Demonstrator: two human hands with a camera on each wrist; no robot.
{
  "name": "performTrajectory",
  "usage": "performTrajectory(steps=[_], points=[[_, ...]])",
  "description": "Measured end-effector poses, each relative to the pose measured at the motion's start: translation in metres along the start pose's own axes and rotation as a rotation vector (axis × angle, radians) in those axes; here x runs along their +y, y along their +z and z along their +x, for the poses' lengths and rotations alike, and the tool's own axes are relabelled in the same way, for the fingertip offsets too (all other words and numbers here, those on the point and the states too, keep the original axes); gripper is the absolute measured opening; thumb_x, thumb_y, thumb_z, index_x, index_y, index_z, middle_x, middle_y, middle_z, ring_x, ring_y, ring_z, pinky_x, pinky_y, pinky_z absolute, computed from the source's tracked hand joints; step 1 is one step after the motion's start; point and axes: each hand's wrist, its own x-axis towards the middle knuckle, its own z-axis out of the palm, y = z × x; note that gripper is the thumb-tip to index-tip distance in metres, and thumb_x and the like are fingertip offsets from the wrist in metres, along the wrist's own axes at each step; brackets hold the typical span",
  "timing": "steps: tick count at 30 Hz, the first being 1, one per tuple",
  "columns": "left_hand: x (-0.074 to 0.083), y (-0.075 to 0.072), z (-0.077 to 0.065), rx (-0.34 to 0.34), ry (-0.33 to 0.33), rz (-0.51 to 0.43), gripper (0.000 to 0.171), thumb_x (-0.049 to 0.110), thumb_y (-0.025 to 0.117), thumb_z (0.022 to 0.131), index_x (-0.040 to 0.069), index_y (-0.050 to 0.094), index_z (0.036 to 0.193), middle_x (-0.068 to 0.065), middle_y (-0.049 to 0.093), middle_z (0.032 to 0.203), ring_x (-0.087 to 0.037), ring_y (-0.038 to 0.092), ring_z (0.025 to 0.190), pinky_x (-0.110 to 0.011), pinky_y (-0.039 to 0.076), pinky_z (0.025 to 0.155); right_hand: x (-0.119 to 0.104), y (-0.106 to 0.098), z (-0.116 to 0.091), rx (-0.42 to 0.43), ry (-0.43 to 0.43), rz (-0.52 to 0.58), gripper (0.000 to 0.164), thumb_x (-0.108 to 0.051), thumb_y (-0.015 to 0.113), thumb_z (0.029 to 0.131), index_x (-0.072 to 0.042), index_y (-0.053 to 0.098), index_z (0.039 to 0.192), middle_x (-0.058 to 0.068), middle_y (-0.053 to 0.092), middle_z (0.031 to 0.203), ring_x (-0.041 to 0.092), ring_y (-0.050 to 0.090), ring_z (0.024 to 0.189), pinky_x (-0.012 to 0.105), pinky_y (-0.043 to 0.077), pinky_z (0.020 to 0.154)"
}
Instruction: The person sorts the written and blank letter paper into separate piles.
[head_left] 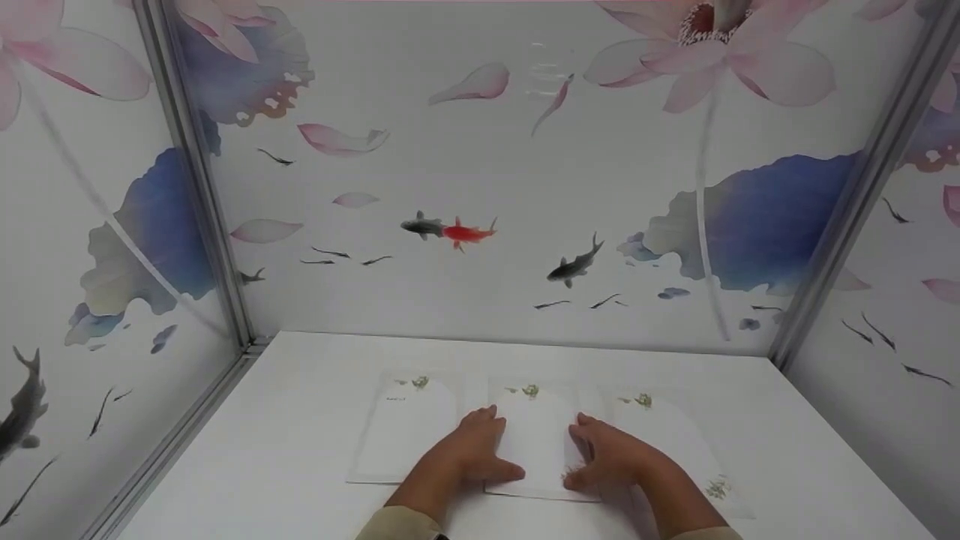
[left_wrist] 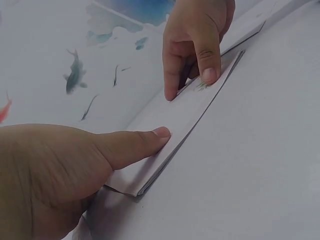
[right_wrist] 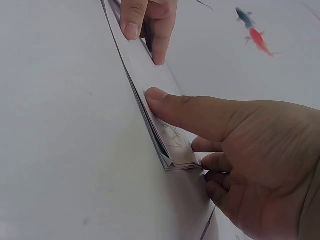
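Observation:
Both hands are on a thin stack of white letter paper (head_left: 534,442), printed with small green plant motifs, that lies in the middle of the table. My left hand (head_left: 476,450) grips its left edge, thumb flat on the top sheet; the fingers are partly hidden behind the edge. On the opposite side my right hand (head_left: 615,454) holds the right edge between a thumb on top and curled fingers along the side. Layered sheet edges, slightly parted at one corner, show in the right wrist view along the stack (right_wrist: 145,107).
A similar paper stack (head_left: 405,435) with a small line of writing lies on the left, and another stack (head_left: 675,431) lies on the right, partly under the right forearm. White panels (head_left: 480,300) with printed fish and lotus flowers enclose the white table (head_left: 322,367).

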Motion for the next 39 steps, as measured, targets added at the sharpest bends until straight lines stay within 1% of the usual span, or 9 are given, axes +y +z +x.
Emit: performTrajectory(steps=[8,13,18,21,24,28,32,35,39], points=[[0.0,0.001,0.002,0.015,-0.013,-0.004,0.094,0.055,0.085,0.086,0.009,0.05,0.16,-0.01,0.034,0.176,-0.032,0.026,0.166,-0.052,0.027,0.135,-0.003,-0.001,-0.001,0.014,0.019,-0.004,0.092,-0.046,0.093,0.08,-0.013,0.056,0.157,0.012,0.035,0.175,0.042,0.028,0.164,0.065,0.026,0.132],[0.0,0.004,0.005,0.056,-0.004,0.024,0.083,0.052,0.082,0.091,0.006,0.055,0.155,-0.012,0.04,0.172,-0.033,0.032,0.164,-0.051,0.031,0.134,-0.001,0.002,0.0,0.09,0.017,0.021,0.078,-0.043,0.092,0.083,-0.012,0.063,0.149,0.013,0.045,0.169,0.043,0.036,0.16,0.064,0.03,0.13],[0.001,0.005,0.007,0.102,0.02,0.054,0.065,0.042,0.075,0.097,0.003,0.061,0.147,-0.017,0.05,0.165,-0.036,0.041,0.159,-0.051,0.034,0.132,0.003,0.005,0.004,0.193,0.003,0.058,0.061,-0.032,0.091,0.085,-0.009,0.07,0.138,0.015,0.06,0.157,0.043,0.049,0.152,0.061,0.038,0.126],[0.002,0.006,0.01,0.135,0.002,0.029,0.055,0.034,0.072,0.099,0.004,0.064,0.144,-0.016,0.055,0.16,-0.037,0.045,0.156,-0.051,0.035,0.131,0.003,0.006,0.006,0.223,0.006,0.052,0.05,-0.027,0.09,0.086,-0.011,0.074,0.131,0.014,0.066,0.148,0.04,0.056,0.145,0.06,0.043,0.123],[0.002,0.007,0.012,0.173,-0.006,0.019,0.05,0.029,0.071,0.098,0.004,0.067,0.141,-0.015,0.062,0.152,-0.037,0.051,0.15,-0.05,0.039,0.129,0.002,0.006,0.007,0.242,0.007,0.042,0.04,-0.025,0.09,0.087,-0.012,0.078,0.123,0.009,0.07,0.133,0.033,0.065,0.132,0.057,0.049,0.116],[0.003,0.008,0.013,0.214,0.006,0.038,0.047,0.027,0.072,0.096,0.004,0.07,0.137,-0.012,0.07,0.141,-0.037,0.058,0.139,-0.048,0.045,0.123,-0.001,0.006,0.006,0.262,-0.002,-0.001,0.041,-0.028,0.091,0.087,-0.011,0.08,0.122,0.002,0.064,0.112,0.019,0.063,0.105,0.047,0.055,0.099],[0.004,0.008,0.013,0.226,0.008,0.053,0.047,0.028,0.072,0.095,0.004,0.07,0.136,-0.012,0.072,0.138,-0.035,0.06,0.134,-0.047,0.048,0.12,-0.002,0.006,0.005,0.273,-0.018,-0.036,0.045,-0.029,0.092,0.085,-0.011,0.08,0.125,0.002,0.059,0.104,0.017,0.053,0.091,0.039,0.048,0.082],[0.005,0.008,0.012,0.218,-0.003,0.038,0.048,0.027,0.072,0.095,0.004,0.069,0.137,-0.013,0.071,0.139,-0.035,0.059,0.135,-0.048,0.048,0.121,-0.002,0.006,0.007,0.271,-0.014,-0.031,0.043,-0.028,0.092,0.085,-0.011,0.08,0.124,0.0,0.06,0.103,0.016,0.053,0.09,0.038,0.046,0.08],[0.006,0.007,0.011,0.215,-0.016,0.013,0.049,0.025,0.071,0.095,0.004,0.068,0.14,-0.013,0.069,0.142,-0.035,0.057,0.141,-0.049,0.046,0.124,-0.001,0.006,0.01,0.27,0.005,-0.023,0.044,-0.028,0.093,0.084,-0.011,0.08,0.123,-0.001,0.062,0.103,0.015,0.056,0.092,0.04,0.051,0.085]])
